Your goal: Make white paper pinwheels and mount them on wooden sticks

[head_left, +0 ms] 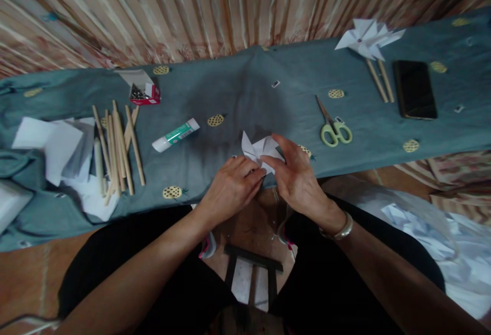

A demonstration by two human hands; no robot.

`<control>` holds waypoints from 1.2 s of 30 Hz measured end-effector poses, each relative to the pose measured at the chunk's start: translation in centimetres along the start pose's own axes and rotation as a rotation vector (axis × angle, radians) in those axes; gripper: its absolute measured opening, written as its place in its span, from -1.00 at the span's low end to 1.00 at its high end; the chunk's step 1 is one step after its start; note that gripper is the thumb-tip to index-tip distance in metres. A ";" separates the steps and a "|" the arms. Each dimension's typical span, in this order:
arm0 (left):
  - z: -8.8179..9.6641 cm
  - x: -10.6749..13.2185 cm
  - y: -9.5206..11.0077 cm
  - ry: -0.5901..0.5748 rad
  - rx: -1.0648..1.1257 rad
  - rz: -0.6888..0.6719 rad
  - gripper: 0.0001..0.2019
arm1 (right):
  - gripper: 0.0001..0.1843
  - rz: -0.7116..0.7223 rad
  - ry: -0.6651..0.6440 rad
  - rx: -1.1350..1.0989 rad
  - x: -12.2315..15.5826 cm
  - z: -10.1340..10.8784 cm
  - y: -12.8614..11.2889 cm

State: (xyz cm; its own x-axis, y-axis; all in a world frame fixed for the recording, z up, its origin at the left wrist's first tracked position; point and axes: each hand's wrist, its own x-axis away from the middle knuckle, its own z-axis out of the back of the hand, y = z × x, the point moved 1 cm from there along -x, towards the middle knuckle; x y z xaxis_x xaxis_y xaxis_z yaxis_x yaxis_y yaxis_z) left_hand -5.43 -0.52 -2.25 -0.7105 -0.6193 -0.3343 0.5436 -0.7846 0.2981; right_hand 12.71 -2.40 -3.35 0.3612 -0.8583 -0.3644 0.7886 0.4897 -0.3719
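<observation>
A white paper pinwheel point(263, 147) is between my two hands at the table's near edge. My left hand point(237, 184) has its fingers curled onto the pinwheel's lower left side. My right hand point(297, 174) grips the right side, its thumb near the middle and its index finger at the upper blade. The curled fingers hide part of the paper's lower edge. A glue stick point(176, 134) lies to the left of the hands. To the right rest scissors point(333, 125) with green handles.
Wooden sticks point(118, 146) and white paper pieces point(61, 143) lie at left, below an open red box point(146, 92) of small metal pins. Finished pinwheels point(366, 41) on sticks and a phone point(415, 89) lie at right. A plastic bag point(425, 222) of paper stands below.
</observation>
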 end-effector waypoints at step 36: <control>1.0 -0.5 -1.6 0.067 0.082 0.154 -0.79 | -0.32 -0.610 -0.098 -0.165 -3.2 1.8 -0.6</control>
State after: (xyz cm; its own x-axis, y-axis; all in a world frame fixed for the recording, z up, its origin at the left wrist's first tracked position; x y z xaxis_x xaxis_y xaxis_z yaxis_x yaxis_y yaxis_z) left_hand -6.37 1.02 -1.71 -0.5889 -0.7344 -0.3374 0.6031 -0.6773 0.4214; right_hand 11.95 -0.20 -0.46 -0.0788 -0.9964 0.0315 0.7826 -0.0814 -0.6172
